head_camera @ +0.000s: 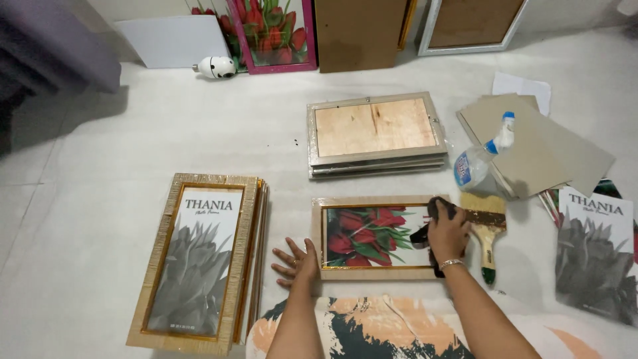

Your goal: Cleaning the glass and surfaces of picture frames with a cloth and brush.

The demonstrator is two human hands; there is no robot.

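Pale floor (199, 126) carries it all; near its front edge lies the wooden picture frame with red tulip print (372, 237). Left hand (297, 260) presses flat, fingers spread, on the frame's left edge. Right hand (448, 233) clutches a dark cloth (435, 211) at the right edge, beside a flat paintbrush (486, 229).
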